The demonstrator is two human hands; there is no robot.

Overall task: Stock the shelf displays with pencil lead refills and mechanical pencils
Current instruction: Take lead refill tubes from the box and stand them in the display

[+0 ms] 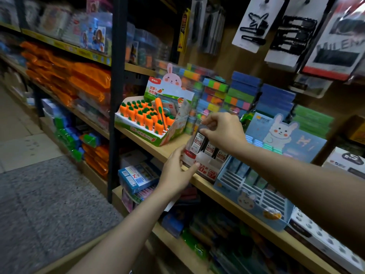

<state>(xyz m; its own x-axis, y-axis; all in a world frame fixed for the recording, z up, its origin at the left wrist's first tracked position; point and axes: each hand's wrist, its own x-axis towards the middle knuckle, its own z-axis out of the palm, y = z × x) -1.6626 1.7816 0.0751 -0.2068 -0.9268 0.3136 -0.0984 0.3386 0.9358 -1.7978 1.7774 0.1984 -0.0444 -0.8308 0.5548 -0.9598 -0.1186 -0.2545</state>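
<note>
Beside the carrot display (146,117), right hand (223,132) pinches a lead refill (198,140) at its twelve o'clock; left hand (177,173), fingers seemingly loosely curved, steadies the refill box (205,167).

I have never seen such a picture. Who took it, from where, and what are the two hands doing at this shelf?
There is no machine here. A person wears a camera on the head, so you look forward and down at their own arms. They stand at a wooden shelf in a stationery shop. The right hand pinches a small refill case above a white refill box. The left hand steadies that box from the side. To the left stands a carrot display; to the right a blue rabbit tray.
</note>
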